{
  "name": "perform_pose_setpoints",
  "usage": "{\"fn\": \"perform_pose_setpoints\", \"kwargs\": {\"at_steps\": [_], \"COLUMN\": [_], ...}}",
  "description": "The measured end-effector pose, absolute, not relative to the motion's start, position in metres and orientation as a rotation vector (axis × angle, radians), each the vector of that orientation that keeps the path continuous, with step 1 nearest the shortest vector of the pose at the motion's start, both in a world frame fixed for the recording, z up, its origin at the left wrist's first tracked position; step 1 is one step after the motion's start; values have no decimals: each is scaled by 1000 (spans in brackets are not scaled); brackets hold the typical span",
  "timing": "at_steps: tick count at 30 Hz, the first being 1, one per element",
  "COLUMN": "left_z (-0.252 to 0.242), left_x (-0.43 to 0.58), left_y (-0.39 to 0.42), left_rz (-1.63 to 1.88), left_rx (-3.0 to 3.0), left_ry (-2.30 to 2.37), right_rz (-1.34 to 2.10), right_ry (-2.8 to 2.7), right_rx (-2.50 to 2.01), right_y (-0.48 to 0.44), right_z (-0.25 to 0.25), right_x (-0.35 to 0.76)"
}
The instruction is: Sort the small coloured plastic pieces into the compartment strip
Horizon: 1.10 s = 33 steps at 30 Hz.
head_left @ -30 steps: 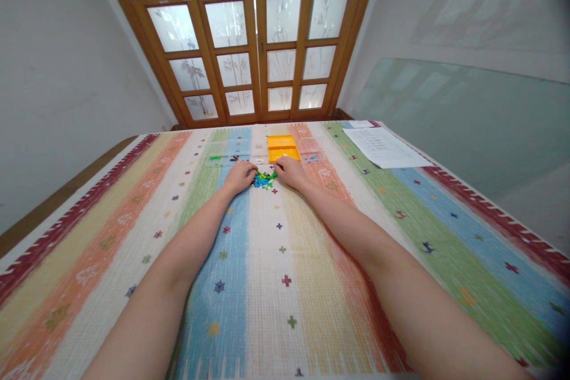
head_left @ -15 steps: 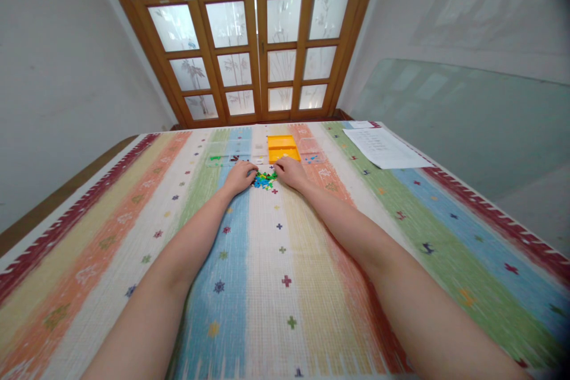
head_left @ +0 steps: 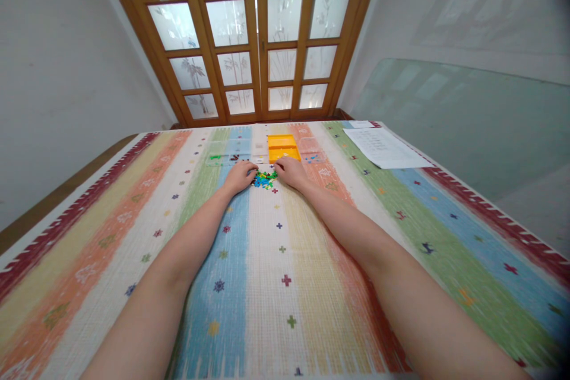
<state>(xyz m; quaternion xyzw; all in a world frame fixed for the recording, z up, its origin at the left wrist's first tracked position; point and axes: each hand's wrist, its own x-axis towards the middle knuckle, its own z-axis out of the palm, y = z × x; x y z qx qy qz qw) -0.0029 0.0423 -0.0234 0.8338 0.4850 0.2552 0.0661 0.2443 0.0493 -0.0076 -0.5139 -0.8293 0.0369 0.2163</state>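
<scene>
A small heap of tiny plastic pieces (head_left: 265,180), blue, green, yellow and dark, lies on the striped tablecloth between my hands. My left hand (head_left: 241,176) rests at the heap's left edge, its fingers curled together. On the opposite side my right hand (head_left: 290,171) has thumb and fingers drawn into a pinch by the heap's upper right edge. Anything between the fingertips of either hand is too small to make out. Just behind the right hand stands an open yellow plastic case (head_left: 284,141), with a few light pieces in its near half, partly covered by that hand.
Clear plastic trays flank the yellow case: green pieces (head_left: 215,157) and dark brown pieces (head_left: 234,158) sit to the left, blue pieces (head_left: 312,158) to the right. Printed paper sheets (head_left: 382,148) lie at the far right of the tablecloth (head_left: 262,285). Wooden glazed doors (head_left: 258,41) rise behind.
</scene>
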Motion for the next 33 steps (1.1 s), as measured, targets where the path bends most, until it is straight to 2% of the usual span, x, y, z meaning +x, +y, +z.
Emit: {"fn": "perform_pose_setpoints", "kwargs": {"at_steps": [33], "left_z": [-24], "left_x": [-3], "left_y": [44], "left_rz": [773], "left_rx": [2524], "left_ry": [1447], "right_rz": [102], "right_ry": [-2357], "right_rx": [-1346], "right_y": [52], "right_z": [-12], "right_x": [245]}}
